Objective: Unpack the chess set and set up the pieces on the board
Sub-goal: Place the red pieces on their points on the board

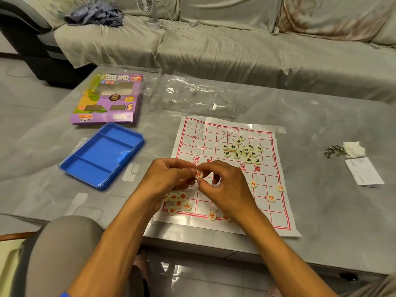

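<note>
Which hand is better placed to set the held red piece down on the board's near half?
Probably the right hand: it hangs over the board, pinching the red piece; the left hand sits at the board's edge.

you can read "xcrei" on the orange tag of the purple box [106, 99] at far left. the board [225, 174] carries large red river characters. the near red piece [211, 215] reads 仕; black-lettered pieces [243, 150] are too small to read.
</note>
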Action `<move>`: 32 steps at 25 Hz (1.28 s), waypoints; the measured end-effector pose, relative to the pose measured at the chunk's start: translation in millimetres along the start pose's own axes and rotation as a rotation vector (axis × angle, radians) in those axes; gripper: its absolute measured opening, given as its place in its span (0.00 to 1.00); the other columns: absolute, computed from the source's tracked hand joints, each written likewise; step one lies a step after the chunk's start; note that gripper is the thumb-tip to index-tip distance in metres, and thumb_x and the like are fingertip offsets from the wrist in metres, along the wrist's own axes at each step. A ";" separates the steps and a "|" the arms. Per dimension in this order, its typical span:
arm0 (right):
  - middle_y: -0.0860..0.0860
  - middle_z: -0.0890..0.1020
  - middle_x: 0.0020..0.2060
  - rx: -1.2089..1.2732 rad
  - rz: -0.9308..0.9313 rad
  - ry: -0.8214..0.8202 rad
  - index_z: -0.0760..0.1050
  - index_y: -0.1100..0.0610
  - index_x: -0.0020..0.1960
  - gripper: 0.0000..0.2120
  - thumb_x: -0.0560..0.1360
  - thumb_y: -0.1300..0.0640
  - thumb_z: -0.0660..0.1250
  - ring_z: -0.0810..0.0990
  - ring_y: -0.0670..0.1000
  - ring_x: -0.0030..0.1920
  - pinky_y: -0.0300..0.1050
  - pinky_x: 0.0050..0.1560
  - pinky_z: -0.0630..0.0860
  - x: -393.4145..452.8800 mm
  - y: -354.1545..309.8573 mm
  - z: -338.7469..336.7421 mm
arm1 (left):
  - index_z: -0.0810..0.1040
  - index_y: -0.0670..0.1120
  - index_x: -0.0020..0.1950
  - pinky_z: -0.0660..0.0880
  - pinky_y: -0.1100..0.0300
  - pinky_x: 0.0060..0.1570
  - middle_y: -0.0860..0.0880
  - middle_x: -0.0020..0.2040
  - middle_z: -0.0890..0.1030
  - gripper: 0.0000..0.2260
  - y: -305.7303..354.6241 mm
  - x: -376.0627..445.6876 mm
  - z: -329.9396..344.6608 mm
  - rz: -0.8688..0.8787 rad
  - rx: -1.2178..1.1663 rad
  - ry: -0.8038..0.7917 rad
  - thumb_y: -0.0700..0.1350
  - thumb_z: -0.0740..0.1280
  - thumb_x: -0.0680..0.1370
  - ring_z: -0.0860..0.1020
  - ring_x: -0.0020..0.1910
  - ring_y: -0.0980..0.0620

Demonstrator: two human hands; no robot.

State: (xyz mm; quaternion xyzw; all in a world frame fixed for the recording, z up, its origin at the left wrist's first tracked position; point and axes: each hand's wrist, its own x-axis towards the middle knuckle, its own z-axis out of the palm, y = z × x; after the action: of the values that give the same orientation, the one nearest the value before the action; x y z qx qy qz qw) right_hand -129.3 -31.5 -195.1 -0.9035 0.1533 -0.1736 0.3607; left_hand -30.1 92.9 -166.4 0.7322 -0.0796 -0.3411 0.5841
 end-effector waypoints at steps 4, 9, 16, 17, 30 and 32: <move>0.39 0.77 0.41 -0.040 0.051 -0.008 0.80 0.48 0.55 0.11 0.74 0.48 0.70 0.75 0.40 0.37 0.27 0.41 0.70 3.4 -1.4 1.9 | 0.82 0.46 0.49 0.80 0.55 0.46 0.47 0.46 0.85 0.05 -1.0 0.0 -2.2 0.012 0.047 0.029 0.40 0.71 0.74 0.84 0.42 0.50; 0.44 0.82 0.53 -0.207 0.131 -0.226 0.79 0.47 0.58 0.13 0.74 0.48 0.69 0.79 0.46 0.48 0.40 0.55 0.76 13.3 -0.9 11.8 | 0.80 0.49 0.49 0.73 0.64 0.38 0.52 0.47 0.82 0.04 5.6 5.4 -25.1 0.143 0.062 0.398 0.43 0.67 0.77 0.79 0.45 0.55; 0.46 0.78 0.63 -0.318 0.166 -0.346 0.78 0.46 0.60 0.14 0.75 0.48 0.69 0.77 0.49 0.59 0.43 0.59 0.73 27.9 -2.3 28.1 | 0.79 0.49 0.49 0.70 0.69 0.32 0.56 0.44 0.81 0.03 5.0 6.5 -20.7 0.142 0.065 0.335 0.44 0.66 0.78 0.79 0.44 0.55; 0.46 0.78 0.63 -0.320 0.168 -0.350 0.78 0.46 0.60 0.15 0.74 0.48 0.69 0.77 0.50 0.59 0.43 0.58 0.73 28.1 -2.0 28.0 | 0.79 0.49 0.49 0.70 0.70 0.32 0.56 0.45 0.81 0.03 5.3 7.8 -21.5 0.143 0.067 0.332 0.44 0.66 0.78 0.79 0.43 0.56; 0.46 0.80 0.60 -0.292 0.135 -0.316 0.78 0.46 0.59 0.13 0.75 0.49 0.67 0.78 0.48 0.57 0.44 0.57 0.75 24.1 2.3 26.5 | 0.79 0.49 0.49 0.70 0.70 0.31 0.56 0.44 0.81 0.03 4.7 8.9 -21.8 0.158 0.079 0.345 0.44 0.66 0.78 0.79 0.43 0.56; 0.46 0.80 0.60 -0.289 0.137 -0.319 0.78 0.46 0.59 0.13 0.75 0.49 0.67 0.78 0.48 0.57 0.44 0.57 0.75 24.7 3.3 27.4 | 0.79 0.49 0.49 0.70 0.70 0.31 0.56 0.44 0.81 0.03 3.9 9.7 -22.5 0.163 0.082 0.347 0.44 0.66 0.78 0.79 0.43 0.56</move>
State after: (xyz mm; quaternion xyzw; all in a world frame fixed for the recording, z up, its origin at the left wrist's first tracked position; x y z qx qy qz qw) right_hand -96.1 -27.3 -211.1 -0.9492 0.1789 0.0201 0.2581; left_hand -8.4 104.8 -164.9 0.7942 -0.0506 -0.1578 0.5846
